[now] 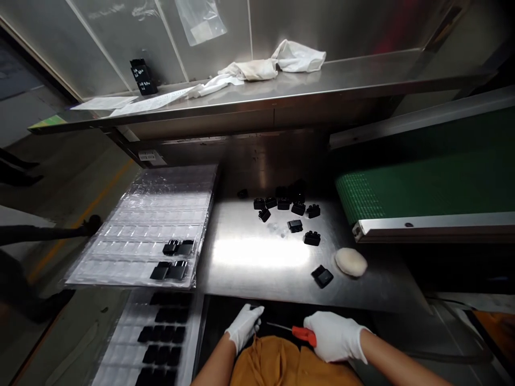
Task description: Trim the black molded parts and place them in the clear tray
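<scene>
My right hand (336,336), in a white glove, is closed around the red handle of a tool (303,335). A thin metal shaft or blade points from it toward my left hand; which of the two it is, I cannot tell. The white-gloved left hand (244,324) is closed, fingers pinched at a dark thing too unclear to name. Both are low in the view, just short of the steel table (241,279). On the table lie several small black plastic parts (312,238). The nearest black part (322,276) rests beside a round cream pad (351,262).
Left, a clear plastic tray (132,225) holds several black parts; a lower tray (124,327) holds more. A green conveyor belt (434,171) stands right. Across the back runs a steel shelf (346,75) with white cloths (298,56), papers and stacked black parts (144,78).
</scene>
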A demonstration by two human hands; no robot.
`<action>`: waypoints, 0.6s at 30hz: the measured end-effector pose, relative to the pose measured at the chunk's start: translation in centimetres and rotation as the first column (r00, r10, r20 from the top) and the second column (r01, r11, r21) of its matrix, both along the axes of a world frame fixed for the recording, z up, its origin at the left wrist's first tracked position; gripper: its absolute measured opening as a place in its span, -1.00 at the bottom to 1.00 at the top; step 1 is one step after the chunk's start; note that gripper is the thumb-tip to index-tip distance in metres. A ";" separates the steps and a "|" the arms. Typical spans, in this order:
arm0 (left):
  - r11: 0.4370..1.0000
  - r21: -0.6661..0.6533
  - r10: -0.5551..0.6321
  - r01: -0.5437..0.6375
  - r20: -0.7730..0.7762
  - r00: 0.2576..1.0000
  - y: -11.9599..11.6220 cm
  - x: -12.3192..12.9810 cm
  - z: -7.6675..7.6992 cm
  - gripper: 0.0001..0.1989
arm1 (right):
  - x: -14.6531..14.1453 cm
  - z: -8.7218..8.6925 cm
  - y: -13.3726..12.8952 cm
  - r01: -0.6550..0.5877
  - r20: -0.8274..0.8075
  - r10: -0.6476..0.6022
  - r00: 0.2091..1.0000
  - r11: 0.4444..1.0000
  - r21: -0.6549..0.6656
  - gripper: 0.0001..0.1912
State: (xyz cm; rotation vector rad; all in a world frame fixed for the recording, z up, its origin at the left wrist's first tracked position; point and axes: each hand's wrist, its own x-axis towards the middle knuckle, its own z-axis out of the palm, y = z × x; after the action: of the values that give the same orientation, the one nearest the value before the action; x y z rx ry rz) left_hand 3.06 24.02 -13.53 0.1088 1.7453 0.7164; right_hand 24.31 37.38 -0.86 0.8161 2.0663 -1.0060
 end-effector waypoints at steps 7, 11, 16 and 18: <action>0.916 0.037 -0.381 0.401 -0.240 0.893 0.6 -0.3 0.5 -0.80 | -0.5 -0.2 0.2 0.036 -0.018 -0.036 0.999 0.999 0.022 -0.85; 0.852 0.112 -0.467 0.511 -0.277 0.840 1.0 -1.0 1.0 -0.66 | 0.0 -0.1 0.0 0.080 -0.104 -0.074 0.992 0.995 0.057 -0.88; 0.824 0.237 -0.458 0.515 -0.259 0.851 1.2 -1.5 1.0 -0.58 | -0.4 -1.1 0.1 0.091 -0.055 -0.090 0.994 0.995 0.027 -0.87; 0.837 0.268 -0.416 0.477 -0.252 0.873 1.0 -1.6 0.6 -0.55 | -0.7 -1.7 0.4 0.085 0.003 -0.085 0.996 0.996 0.014 -0.81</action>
State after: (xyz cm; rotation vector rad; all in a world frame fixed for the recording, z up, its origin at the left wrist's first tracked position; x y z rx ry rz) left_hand 1.46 25.05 -12.92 0.8118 1.6710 0.6466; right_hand 23.65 37.74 -2.56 0.9185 2.0529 -1.0362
